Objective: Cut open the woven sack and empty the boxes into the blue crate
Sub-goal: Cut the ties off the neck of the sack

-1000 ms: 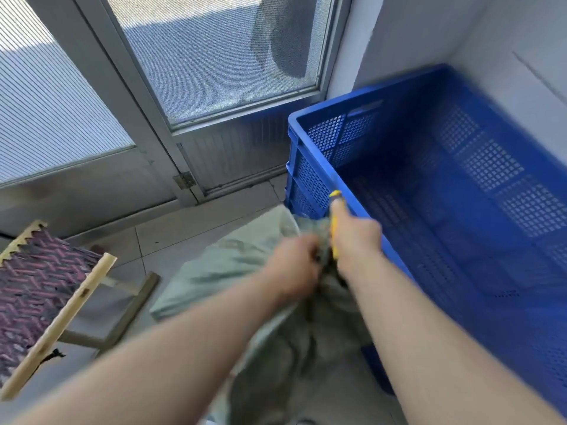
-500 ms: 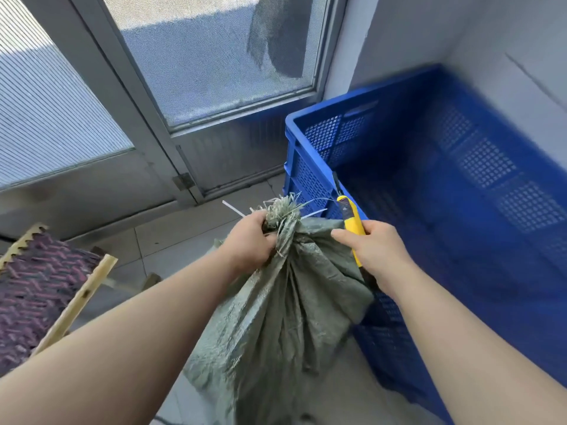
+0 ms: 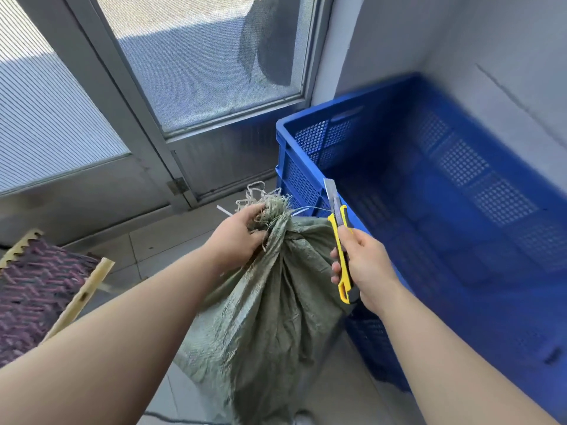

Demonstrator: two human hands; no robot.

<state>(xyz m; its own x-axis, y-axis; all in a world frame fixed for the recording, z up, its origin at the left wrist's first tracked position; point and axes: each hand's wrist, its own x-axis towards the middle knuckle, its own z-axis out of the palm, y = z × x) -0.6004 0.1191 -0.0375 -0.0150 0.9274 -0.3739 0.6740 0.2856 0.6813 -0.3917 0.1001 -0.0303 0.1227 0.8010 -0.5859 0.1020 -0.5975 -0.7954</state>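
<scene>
Green woven sack (image 3: 270,305) now hangs up tall from the floor, where a second ago it was bunched low under both hands. The left hand (image 3: 237,237) squeezes the frayed, tied top of the sack and lifts it. The right hand (image 3: 363,265) is wrapped around a yellow knife (image 3: 339,237), and the blade now sticks out, just beside the tied top but not touching it. So the cut has not started yet, I think, and the boxes are hidden inside the sack. The blue crate (image 3: 310,191) is empty and sits in the floor's corner by the wall, its near edge right behind the knife. There is lots of room in the crate, little room between crate and sack.
</scene>
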